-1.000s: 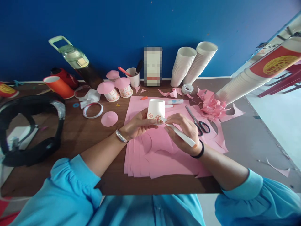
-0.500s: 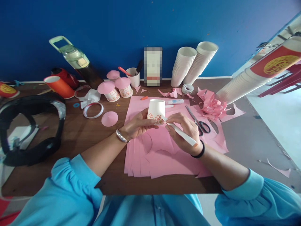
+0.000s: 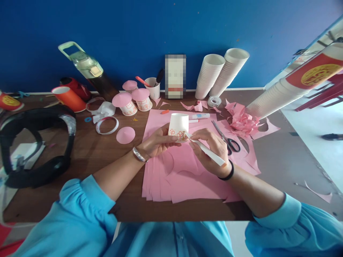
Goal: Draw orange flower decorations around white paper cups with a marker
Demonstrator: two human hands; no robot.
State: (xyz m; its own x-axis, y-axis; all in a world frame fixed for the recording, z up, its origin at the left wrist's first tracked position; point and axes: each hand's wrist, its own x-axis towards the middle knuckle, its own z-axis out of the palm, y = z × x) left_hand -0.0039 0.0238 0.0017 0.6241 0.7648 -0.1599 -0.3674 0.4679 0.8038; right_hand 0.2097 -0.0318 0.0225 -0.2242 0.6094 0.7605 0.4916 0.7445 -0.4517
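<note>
My left hand (image 3: 158, 142) grips a small white paper cup (image 3: 179, 123), fingers wrapped round its lower part. Orange flowers and grass-like strokes decorate the cup's lower side. Pinched in my right hand (image 3: 210, 148) is a white felt-tip marker (image 3: 210, 152) with an orange end, its tip at the cup's drawn side. Below both hands lies a stack of pink paper sheets (image 3: 158, 182), some with curved cuts. On the sheets are an orange cap (image 3: 165, 111), a glue stick (image 3: 200, 116) and black-handled scissors (image 3: 233, 144), right of my right hand.
Pink-roofed cups (image 3: 140, 98) and a loose pink cone (image 3: 125, 135) stand left. Behind are a pen cup (image 3: 154, 93), stacked paper cups (image 3: 210, 75) and a tape roll (image 3: 213, 101). Crumpled pink scraps (image 3: 241, 121) lie right; a black headband device (image 3: 65, 157) and bottle (image 3: 88, 67) sit left.
The view has shifted very slightly. Both hands keep their grips on the cup and the marker, with hardly any visible movement. A dark object now shows at the far right edge.
</note>
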